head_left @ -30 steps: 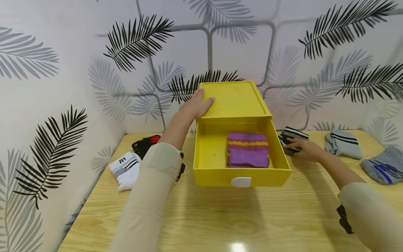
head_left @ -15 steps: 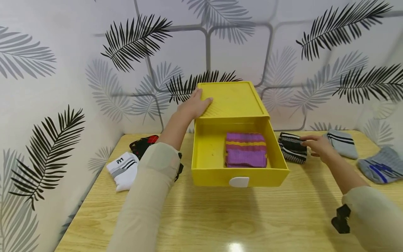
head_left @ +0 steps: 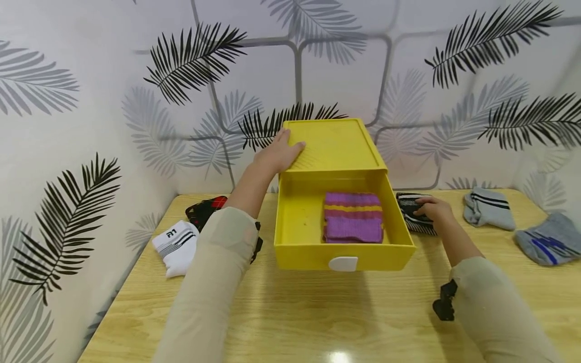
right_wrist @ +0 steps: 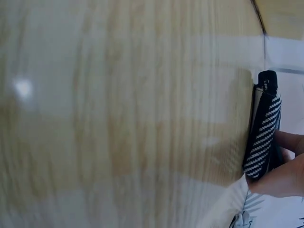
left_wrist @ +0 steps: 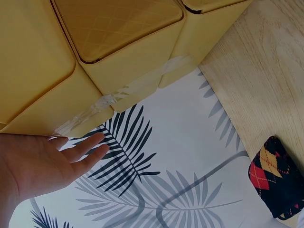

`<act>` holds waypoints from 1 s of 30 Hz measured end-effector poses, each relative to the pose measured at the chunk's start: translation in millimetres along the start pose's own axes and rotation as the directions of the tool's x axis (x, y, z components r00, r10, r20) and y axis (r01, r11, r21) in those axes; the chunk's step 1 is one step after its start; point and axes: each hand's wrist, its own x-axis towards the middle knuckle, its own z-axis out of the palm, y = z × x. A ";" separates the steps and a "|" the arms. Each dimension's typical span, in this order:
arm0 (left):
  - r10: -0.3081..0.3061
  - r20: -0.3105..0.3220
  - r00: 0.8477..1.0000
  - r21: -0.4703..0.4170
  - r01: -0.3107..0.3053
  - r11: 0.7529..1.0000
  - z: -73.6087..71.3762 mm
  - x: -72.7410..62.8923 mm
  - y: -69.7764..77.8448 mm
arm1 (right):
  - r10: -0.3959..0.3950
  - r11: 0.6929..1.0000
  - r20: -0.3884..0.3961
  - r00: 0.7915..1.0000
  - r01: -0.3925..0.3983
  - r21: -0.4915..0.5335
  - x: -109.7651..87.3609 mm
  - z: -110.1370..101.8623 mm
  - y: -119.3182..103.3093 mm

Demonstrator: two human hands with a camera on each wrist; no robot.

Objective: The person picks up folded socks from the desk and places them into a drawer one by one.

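A yellow drawer box stands mid-table with its drawer pulled out. Inside the drawer, towards its right side, lies a folded purple sock with yellow and red stripes. My left hand rests on the top left edge of the box; the left wrist view shows its fingers extended along the box's side. To the right of the drawer, my right hand grips a folded black-and-white sock. In the right wrist view, thumb and fingers press in on that sock.
Two grey socks lie at the right: one with black stripes, one with blue marks. On the left are a white sock and a black-and-red argyle sock. A patterned wall stands behind the wooden table.
My right hand lifted off the black-and-white sock to the right, then came back left onto it. The sock shifted slightly. My left hand stayed on the box.
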 end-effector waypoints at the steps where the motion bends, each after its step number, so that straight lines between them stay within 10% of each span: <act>1: -0.003 0.001 1.000 0.000 0.003 1.000 -0.2 -0.4 -0.2 | -0.032 0.999 0.005 0.999 0.032 -0.018 0.2 0.4 0.8; 8: 0.003 0.008 1.000 0.000 -0.003 1.000 0.5 -0.4 -1.0 | -0.154 0.981 0.180 0.971 0.172 -0.087 -0.7 -13.7 7.2; 20: 0.010 -0.005 1.000 -0.003 -0.010 1.000 1.7 0.9 -2.8 | -0.015 0.997 0.530 0.848 0.055 -0.060 -2.0 -49.0 4.3; 30: 0.005 -0.015 1.000 0.011 -0.005 1.000 1.2 2.0 -2.3 | -0.073 0.996 0.513 0.856 0.034 0.085 -17.4 -65.7 3.7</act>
